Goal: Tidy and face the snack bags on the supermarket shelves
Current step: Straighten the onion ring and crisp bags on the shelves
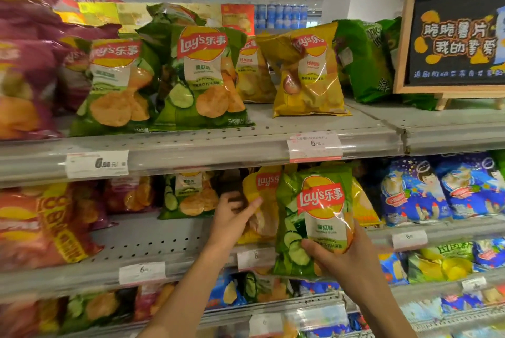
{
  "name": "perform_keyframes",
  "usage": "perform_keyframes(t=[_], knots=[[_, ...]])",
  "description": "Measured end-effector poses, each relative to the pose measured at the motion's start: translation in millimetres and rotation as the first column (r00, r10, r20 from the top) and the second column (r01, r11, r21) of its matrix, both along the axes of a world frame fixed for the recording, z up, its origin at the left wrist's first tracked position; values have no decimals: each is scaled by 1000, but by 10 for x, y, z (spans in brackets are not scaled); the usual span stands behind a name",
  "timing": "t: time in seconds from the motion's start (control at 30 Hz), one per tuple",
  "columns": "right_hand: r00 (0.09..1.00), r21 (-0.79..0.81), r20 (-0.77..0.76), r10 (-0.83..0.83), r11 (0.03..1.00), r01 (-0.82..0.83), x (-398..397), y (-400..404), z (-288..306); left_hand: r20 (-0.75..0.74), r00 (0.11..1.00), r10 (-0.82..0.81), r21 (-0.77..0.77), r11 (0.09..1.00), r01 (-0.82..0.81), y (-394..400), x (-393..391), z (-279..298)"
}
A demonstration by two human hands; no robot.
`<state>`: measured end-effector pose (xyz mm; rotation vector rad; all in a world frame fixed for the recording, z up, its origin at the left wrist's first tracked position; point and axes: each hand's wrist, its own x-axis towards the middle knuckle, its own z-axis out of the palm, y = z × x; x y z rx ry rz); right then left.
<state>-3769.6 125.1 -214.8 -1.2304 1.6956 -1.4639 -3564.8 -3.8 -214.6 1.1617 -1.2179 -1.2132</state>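
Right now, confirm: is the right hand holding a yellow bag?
No, the right hand grips a green cucumber bag; the yellow bag sits behind it.

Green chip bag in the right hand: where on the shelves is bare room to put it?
Middle shelf: bare between the orange bags and the left hand. Top shelf: bare right of the yellow bag. Elsewhere crowded.

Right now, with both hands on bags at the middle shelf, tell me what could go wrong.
1. The right hand grips the green cucumber bag low, out past the shelf edge; it may tip forward or get crushed.
2. The left hand touches the yellow bag behind; a push could knock it over.
3. Set down there, the green bag would likely hide the yellow facing.
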Motion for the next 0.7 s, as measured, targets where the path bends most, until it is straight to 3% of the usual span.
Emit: perform_keyframes(t=[0.07,0.17,0.27,0.37,0.5,0.7], knots=[[1000,-1,0,13,1000,-13,203,-6,9,136,990,44,-63,997,-36,36,246,-41],[999,-7,-12,41,999,-42,588,-70,6,399,906,139,-165,983,-78,153,742,-131],[999,-28,-24,35,999,-36,1033,-180,3,693,659,293,-334,940,-66,317,1313,-193],[998,-40,-19,57,998,-58,1461,-296,-22,776,474,416,-472,882,-2,477,1796,-182],[992,-97,-104,66,992,-76,1902,-438,-64,835,316,450,-512,846,151,603,2237,-220],[986,-127,-164,42,990,-63,2247,-720,-37,884,207,420,-462,855,235,692,2509,-283]])
